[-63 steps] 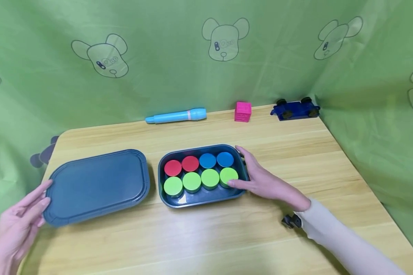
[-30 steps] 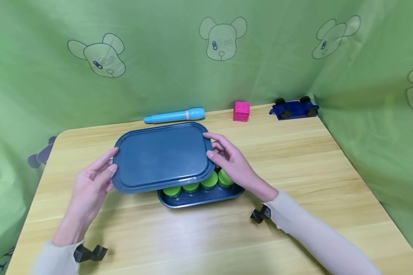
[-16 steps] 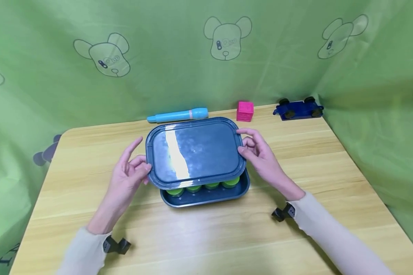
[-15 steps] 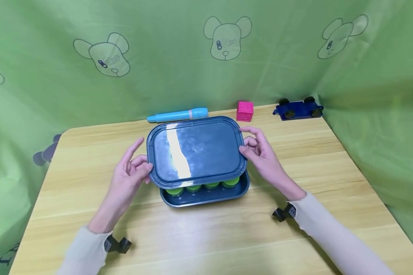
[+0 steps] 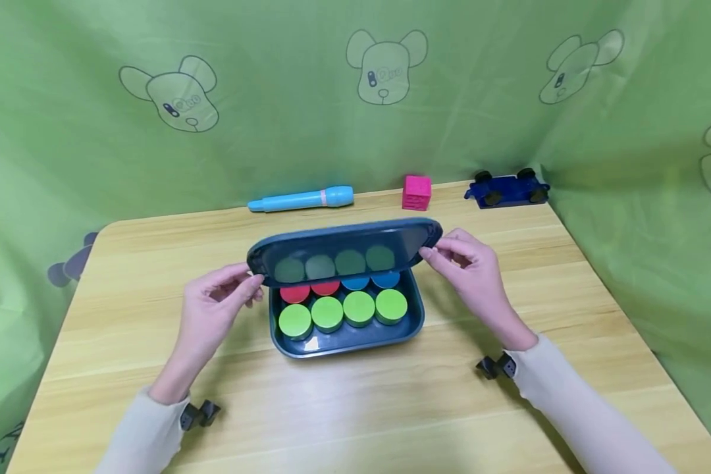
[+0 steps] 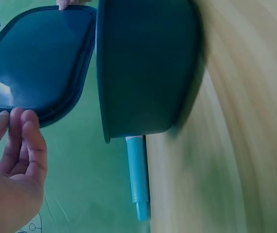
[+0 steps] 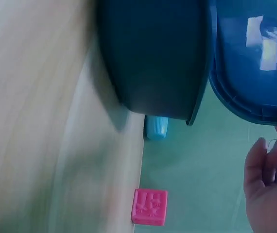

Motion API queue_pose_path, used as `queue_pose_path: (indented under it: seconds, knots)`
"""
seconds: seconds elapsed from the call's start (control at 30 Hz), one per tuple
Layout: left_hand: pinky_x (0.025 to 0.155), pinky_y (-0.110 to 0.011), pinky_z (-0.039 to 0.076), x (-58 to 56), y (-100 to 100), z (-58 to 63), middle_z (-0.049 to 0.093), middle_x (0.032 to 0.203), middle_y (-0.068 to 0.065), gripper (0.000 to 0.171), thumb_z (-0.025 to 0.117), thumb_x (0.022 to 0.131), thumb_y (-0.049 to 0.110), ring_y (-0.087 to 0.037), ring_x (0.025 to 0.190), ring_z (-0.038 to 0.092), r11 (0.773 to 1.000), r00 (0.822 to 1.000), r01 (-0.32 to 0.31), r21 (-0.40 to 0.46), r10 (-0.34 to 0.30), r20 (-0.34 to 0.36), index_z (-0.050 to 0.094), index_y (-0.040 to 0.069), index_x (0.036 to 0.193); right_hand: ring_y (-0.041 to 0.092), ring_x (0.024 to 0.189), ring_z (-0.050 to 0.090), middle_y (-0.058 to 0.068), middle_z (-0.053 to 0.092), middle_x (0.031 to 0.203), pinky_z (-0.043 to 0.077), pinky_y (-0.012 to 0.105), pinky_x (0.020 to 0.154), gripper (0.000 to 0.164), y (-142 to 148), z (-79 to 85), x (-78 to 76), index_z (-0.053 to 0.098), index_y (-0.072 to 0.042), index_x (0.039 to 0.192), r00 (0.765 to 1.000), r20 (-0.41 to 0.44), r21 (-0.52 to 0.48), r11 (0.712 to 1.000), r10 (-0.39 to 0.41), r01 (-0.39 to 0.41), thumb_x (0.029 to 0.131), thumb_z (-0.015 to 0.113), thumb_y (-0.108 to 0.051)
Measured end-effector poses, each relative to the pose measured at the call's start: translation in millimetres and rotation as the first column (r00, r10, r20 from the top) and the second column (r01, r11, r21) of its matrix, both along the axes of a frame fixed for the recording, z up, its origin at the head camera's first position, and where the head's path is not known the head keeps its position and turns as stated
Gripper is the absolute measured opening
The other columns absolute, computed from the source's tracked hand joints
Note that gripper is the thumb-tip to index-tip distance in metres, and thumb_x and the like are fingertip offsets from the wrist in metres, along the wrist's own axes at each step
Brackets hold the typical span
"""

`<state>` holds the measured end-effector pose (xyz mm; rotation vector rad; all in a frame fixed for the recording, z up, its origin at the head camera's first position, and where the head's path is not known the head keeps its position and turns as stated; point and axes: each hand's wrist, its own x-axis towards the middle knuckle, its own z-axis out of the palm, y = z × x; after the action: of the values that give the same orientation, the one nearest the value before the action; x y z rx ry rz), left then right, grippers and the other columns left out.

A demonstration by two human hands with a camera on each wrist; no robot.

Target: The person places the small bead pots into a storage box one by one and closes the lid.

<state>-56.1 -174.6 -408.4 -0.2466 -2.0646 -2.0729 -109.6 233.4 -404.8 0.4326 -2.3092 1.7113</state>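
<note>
A dark blue lid [image 5: 343, 253] is tilted steeply above the back of a dark blue rectangular box [image 5: 355, 339], its underside toward me. My left hand [image 5: 216, 306] pinches the lid's left end, and my right hand [image 5: 471, 276] pinches its right end. Inside the box, several green-topped round pieces [image 5: 327, 314] fill the front row. Behind them, red pieces [image 5: 295, 293] and blue pieces [image 5: 385, 280] are partly covered by the lid. Both wrist views show the lid [image 6: 36, 58] apart from the box wall [image 7: 158, 58] there.
Along the back of the wooden table [image 5: 355, 415] lie a light blue pen-shaped object [image 5: 301, 199], a pink cube [image 5: 417, 193] and a dark blue toy car base [image 5: 507, 189] with black wheels. Green curtain [image 5: 290, 99] hangs right behind them.
My left hand has brought the lid from the left over the box, and my right hand has moved from the box to the lid. Its front edge has since tipped up, showing the pieces.
</note>
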Motion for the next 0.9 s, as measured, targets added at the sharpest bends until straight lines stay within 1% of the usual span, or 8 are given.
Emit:
queue_pose_path:
  seconds: [0.07,0.17,0.23,0.33,0.43,0.57,0.7,0.9]
  knots:
    - [0.070,-0.027,0.060,0.3,-1,-0.8,0.080,0.093,-0.015,0.019,0.074,0.100,-0.009,-0.018,0.078,0.076,1.000,1.000,0.021,0.010,-0.021,0.010,0.079,-0.010,0.118,0.013,0.079,0.064,0.004,0.072,0.090,0.051,0.017,0.069,0.005,2,-0.8,2.9,0.083,0.000,0.100,1.000,0.008,0.020,1.000,0.004,-0.004,0.101,0.078,-0.002]
    - [0.072,-0.031,0.062,1.4,-3,-2.5,0.081,0.104,-0.014,0.024,0.073,0.101,-0.008,-0.020,0.082,0.078,0.999,0.998,0.052,0.006,-0.052,0.023,0.077,-0.010,0.125,0.012,0.092,0.075,0.009,0.081,0.106,0.059,0.022,0.080,0.019,3,-3.4,6.6,0.084,0.000,0.116,0.999,0.025,0.045,0.998,0.032,-0.033,0.100,0.075,0.007]
    - [0.071,-0.031,0.062,2.2,-5,-4.4,0.081,0.111,-0.013,0.026,0.071,0.103,-0.007,-0.021,0.079,0.077,0.997,0.997,0.071,-0.008,-0.071,0.031,0.075,-0.010,0.129,0.012,0.100,0.076,0.011,0.080,0.117,0.060,0.024,0.085,0.029,3,-6.5,8.3,0.082,-0.001,0.125,0.998,0.029,0.074,0.996,0.051,-0.053,0.099,0.074,0.010]
    - [0.069,-0.033,0.062,3.2,-8,-8.4,0.080,0.113,-0.012,0.026,0.065,0.107,-0.004,-0.022,0.074,0.075,0.995,0.995,0.096,-0.023,-0.095,0.040,0.074,-0.010,0.132,0.010,0.107,0.075,0.012,0.079,0.123,0.059,0.022,0.087,0.028,2,-11.8,10.9,0.080,-0.002,0.129,0.997,0.032,0.121,0.990,0.069,-0.073,0.103,0.071,0.005]
    - [0.067,-0.030,0.060,5.3,-9,-15.4,0.077,0.101,-0.012,0.028,0.063,0.111,0.003,-0.021,0.073,0.071,0.993,0.991,0.110,-0.051,-0.106,0.080,0.073,-0.007,0.135,0.012,0.099,0.075,0.015,0.079,0.119,0.060,0.024,0.082,0.027,2,-18.0,14.4,0.078,-0.002,0.134,0.992,0.086,0.112,0.989,0.090,-0.100,0.110,0.066,-0.004]
    - [0.067,-0.023,0.054,8.9,-6,-27.7,0.069,0.097,-0.011,0.035,0.074,0.106,0.007,-0.016,0.077,0.064,0.987,0.984,0.112,-0.116,-0.093,0.152,0.070,-0.001,0.140,0.016,0.090,0.071,0.011,0.077,0.112,0.059,0.025,0.077,0.034,-3,-25.6,17.0,0.073,-0.005,0.142,0.983,0.162,0.149,0.982,0.089,-0.114,0.110,0.069,-0.016]
    - [0.065,-0.019,0.051,9.3,0,-38.0,0.065,0.096,-0.011,0.053,0.081,0.098,0.002,-0.014,0.076,0.059,0.963,0.989,0.113,-0.246,-0.085,0.121,0.065,0.001,0.148,0.018,0.090,0.063,0.003,0.068,0.105,0.053,0.022,0.075,0.049,-9,-28.2,15.4,0.067,-0.009,0.150,0.989,0.125,0.301,0.947,0.080,-0.115,0.102,0.078,-0.014]
    - [0.061,-0.022,0.049,6.6,5,-41.7,0.062,0.088,-0.003,0.057,0.082,0.096,-0.001,-0.015,0.071,0.057,0.896,0.995,0.100,-0.433,-0.082,0.060,0.063,0.001,0.150,0.016,0.081,0.054,0.000,0.057,0.093,0.047,0.030,0.066,0.055,-13,-26.7,13.4,0.062,-0.010,0.155,0.997,0.054,0.514,0.854,0.062,-0.081,0.102,0.073,-0.013]
